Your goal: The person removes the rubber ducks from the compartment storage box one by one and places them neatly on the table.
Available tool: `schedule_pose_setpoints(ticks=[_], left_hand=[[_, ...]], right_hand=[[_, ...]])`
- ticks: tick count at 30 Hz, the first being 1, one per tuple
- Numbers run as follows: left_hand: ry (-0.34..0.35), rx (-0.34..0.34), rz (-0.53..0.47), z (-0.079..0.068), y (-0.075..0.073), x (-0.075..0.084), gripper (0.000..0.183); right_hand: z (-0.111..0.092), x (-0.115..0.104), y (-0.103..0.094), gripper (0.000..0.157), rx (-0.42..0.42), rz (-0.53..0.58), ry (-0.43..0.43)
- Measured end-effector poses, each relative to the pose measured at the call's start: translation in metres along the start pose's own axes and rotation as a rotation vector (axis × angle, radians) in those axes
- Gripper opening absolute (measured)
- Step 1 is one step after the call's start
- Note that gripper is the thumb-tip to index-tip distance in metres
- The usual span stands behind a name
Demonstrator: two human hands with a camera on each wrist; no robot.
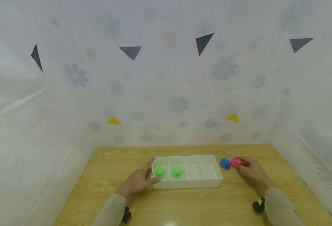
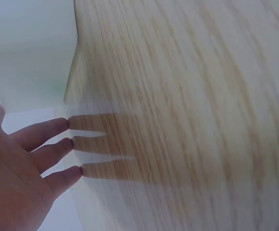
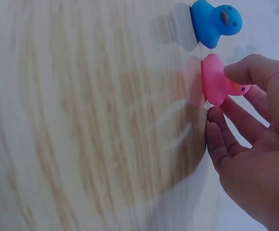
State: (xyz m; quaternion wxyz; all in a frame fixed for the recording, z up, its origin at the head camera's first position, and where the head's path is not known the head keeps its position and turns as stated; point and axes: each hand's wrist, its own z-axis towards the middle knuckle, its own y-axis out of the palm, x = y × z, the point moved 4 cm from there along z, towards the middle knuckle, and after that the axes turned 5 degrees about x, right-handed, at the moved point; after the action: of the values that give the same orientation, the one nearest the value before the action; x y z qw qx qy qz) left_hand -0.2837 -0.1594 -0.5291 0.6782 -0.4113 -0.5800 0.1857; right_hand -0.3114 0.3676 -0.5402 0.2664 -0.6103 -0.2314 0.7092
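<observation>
A white tray (image 1: 187, 184) with four compartments in a row rests on the wooden table. One green rubber duck (image 1: 160, 172) sits in its leftmost compartment, another green duck (image 1: 176, 172) in the one beside it. My left hand (image 1: 138, 179) spans the tray's left end, thumb over the front rim and index finger at the back corner; its other fingertips (image 2: 62, 178) touch the tabletop. To the right of the tray, my right hand (image 1: 252, 169) pinches a pink rubber duck (image 3: 214, 79), which still stands on the table. Right beside that is a blue rubber duck (image 1: 225, 163).
The wooden table (image 1: 188, 207) is enclosed by pale flowered sheeting (image 1: 166, 94) at the back and sides. Black and yellow triangles are stuck on the back sheet. A small black device (image 1: 258, 205) is worn at the right wrist.
</observation>
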Motion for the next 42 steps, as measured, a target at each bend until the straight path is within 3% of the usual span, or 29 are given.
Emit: schedule_pose_setpoints(ticks=[10,17,23,26,29,42], left_hand=[[0.009,0.009,0.007,0.000,0.001,-0.001,0.093],[0.012,0.016,0.010,0.000,0.001,-0.002,0.093],[0.010,0.007,0.003,0.000,0.002,-0.003,0.093],[0.011,0.005,0.005,0.000,0.001,-0.002,0.093],[0.011,0.007,0.004,0.000,0.000,0.000,0.093],[0.016,0.001,-0.009,0.003,0.002,-0.001,0.093]], right_hand=[[0.000,-0.001,0.000,0.044,-0.014,0.006,0.037],[0.000,-0.003,-0.001,0.050,-0.017,-0.026,0.002],[-0.003,-0.007,-0.005,0.064,-0.042,0.072,0.101],[-0.001,-0.017,-0.011,0.061,-0.013,0.020,0.057],[0.004,-0.030,-0.019,0.056,0.031,-0.075,-0.045],[0.005,-0.079,-0.015,0.050,0.054,-0.026,-0.176]])
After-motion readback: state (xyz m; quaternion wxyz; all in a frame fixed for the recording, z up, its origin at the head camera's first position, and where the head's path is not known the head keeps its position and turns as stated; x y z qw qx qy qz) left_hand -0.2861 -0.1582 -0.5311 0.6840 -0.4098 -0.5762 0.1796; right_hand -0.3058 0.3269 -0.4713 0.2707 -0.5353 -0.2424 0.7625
